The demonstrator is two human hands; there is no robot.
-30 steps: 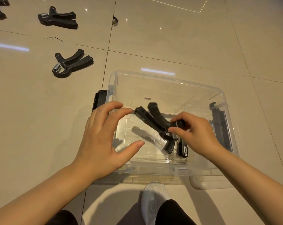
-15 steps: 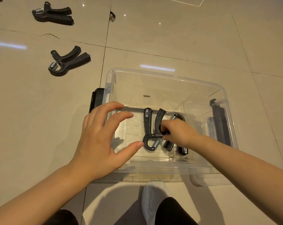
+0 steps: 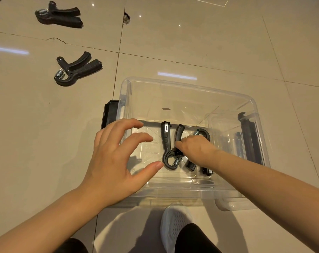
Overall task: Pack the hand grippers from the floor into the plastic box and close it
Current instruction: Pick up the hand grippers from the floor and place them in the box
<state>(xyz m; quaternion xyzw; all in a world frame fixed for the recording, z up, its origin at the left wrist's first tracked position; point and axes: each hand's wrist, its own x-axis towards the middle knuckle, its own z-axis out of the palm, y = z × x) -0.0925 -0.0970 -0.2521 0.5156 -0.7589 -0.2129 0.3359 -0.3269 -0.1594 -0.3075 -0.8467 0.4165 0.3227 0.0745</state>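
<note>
Down inside the clear plastic storage box (image 3: 188, 88) on the tiled floor (image 3: 200, 42), her right hand (image 3: 195, 148) pinches a black sprung hand gripper (image 3: 166, 145) beside another (image 3: 203, 133). Her left hand (image 3: 114, 157) hovers spread-fingered above the rim; two more grippers (image 3: 76, 69) lie outside.

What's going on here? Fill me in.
A person is packing grippers into a clear box on the floor. The right hand is down inside it, its fingers on one gripper lying on the bottom beside another. The left hand hovers open at the box's left edge. Two more lie on the tiles, and the box is open.
</note>
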